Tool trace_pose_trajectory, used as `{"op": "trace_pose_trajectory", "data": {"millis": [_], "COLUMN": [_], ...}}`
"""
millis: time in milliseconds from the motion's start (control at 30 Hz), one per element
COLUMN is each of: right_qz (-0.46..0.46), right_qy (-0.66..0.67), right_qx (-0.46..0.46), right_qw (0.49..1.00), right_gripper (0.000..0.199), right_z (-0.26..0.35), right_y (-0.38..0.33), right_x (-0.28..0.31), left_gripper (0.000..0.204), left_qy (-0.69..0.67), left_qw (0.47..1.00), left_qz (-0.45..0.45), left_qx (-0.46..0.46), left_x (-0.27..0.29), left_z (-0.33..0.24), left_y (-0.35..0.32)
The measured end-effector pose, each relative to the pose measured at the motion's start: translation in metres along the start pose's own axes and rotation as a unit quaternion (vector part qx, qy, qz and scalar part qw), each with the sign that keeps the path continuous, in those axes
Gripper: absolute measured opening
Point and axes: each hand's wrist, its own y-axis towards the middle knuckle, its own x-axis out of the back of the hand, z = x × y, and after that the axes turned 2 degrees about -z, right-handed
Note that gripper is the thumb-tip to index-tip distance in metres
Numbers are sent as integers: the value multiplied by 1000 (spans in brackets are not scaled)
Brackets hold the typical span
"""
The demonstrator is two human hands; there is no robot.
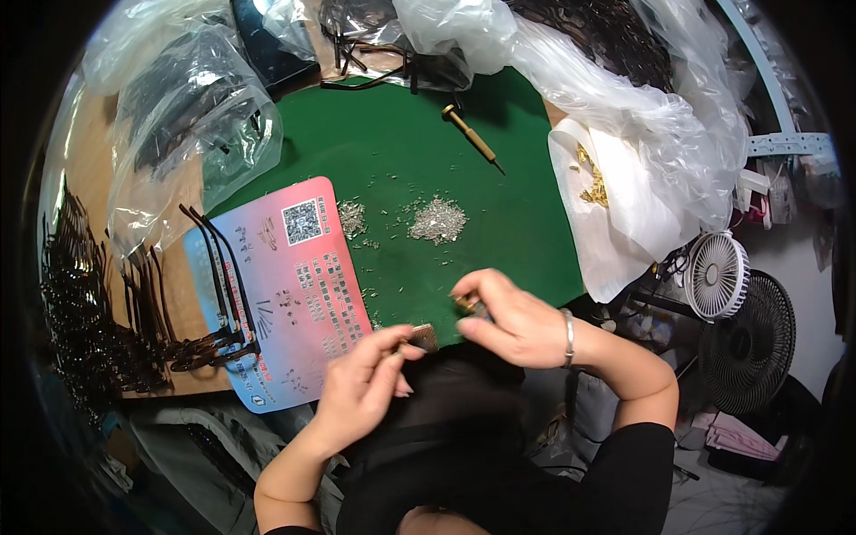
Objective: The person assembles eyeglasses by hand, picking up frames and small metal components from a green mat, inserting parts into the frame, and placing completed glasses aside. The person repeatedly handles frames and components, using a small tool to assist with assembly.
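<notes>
I am holding both forearms up from the lower edge of the view, bent at the elbows, so that my hands are meeting in front of my chest. My left hand (pixel 370 379) is lying palm down, with its fingers curled inward and thumb and forefinger pinching together at the tips. My right hand (pixel 508 321) is sitting slightly higher and just beside it, wrist flexed, fingers folded into a loose fist with thumb and forefinger pressing closed. The two hands are staying apart, not touching. My right upper arm is angling outward.
</notes>
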Motion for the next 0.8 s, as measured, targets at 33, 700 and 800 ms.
{"op": "trace_pose_trajectory", "data": {"millis": [33, 700, 800], "right_qz": [-38, -223, -218], "right_qy": [-45, -371, -379], "right_qx": [-6, 112, 109], "right_qw": [998, 894, 893], "right_gripper": [39, 48, 48], "right_z": [-2, -18, -16], "right_y": [-6, 6, 7], "right_x": [4, -13, -13], "left_gripper": [27, 23, 23], "left_qy": [6, -18, -7], "left_qw": [999, 990, 991], "left_qz": [-35, -139, -135], "left_qx": [19, 19, 19], "left_x": [4, -4, -2], "left_z": [2, 6, 4], "left_y": [2, 9, 11]}}
